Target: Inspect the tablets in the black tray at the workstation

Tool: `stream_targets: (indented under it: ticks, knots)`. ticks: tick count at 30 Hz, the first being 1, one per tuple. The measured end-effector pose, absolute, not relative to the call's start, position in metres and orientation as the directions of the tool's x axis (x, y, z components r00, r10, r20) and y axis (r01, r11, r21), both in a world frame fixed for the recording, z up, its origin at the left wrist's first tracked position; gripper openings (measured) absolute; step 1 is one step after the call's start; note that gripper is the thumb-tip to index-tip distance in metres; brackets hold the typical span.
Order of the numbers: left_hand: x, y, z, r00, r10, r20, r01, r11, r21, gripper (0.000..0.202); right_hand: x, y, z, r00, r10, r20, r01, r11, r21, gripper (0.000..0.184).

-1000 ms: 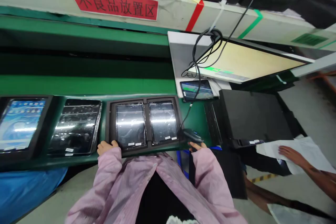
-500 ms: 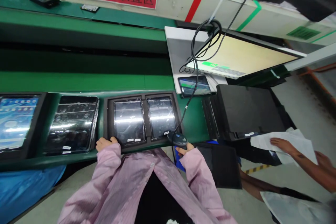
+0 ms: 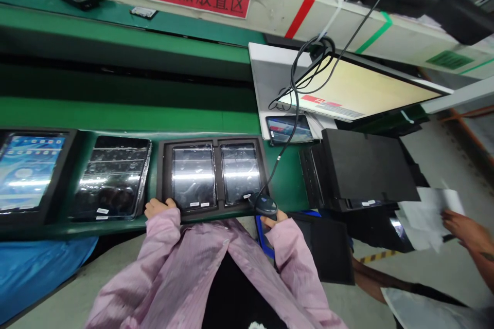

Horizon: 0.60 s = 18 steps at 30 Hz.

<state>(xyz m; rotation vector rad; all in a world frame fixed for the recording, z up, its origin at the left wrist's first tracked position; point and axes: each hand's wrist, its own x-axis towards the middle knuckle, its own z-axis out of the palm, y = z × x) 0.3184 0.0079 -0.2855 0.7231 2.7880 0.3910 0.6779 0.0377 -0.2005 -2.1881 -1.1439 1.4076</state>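
Note:
A black tray [image 3: 217,175] with two wrapped tablets [image 3: 193,176] side by side lies on the green conveyor belt [image 3: 127,118] in front of me. My left hand [image 3: 157,207] grips the tray's near left corner. My right hand [image 3: 273,219] holds a black corded barcode scanner [image 3: 263,203] at the tray's near right corner, beside the right tablet's white label. The scanner's cable [image 3: 295,108] runs up to the shelf. Both arms wear pink sleeves.
More tablets [image 3: 110,177] lie to the left, one lit [image 3: 27,172]. A monitor [image 3: 355,92] shows a red bar, with a small tablet [image 3: 289,128] under it. Black trays [image 3: 366,169] are stacked on the right. Another person's hand [image 3: 465,229] holds white sheets.
The scanner moved left from the belt's edge to the tray's right corner. The bar on the monitor went from green to red. The other person's hand lifted the white sheets away to the right.

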Motion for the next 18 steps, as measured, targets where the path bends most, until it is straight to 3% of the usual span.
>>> stream_targets:
  ticks: [18]
  knots:
    - [0.316,0.008,-0.290,-0.831,0.531,-0.166,0.471,0.831,0.297,0.045,0.694,0.032,-0.201,0.260,0.734,-0.627,0.378,-0.675,-0.633,0.057]
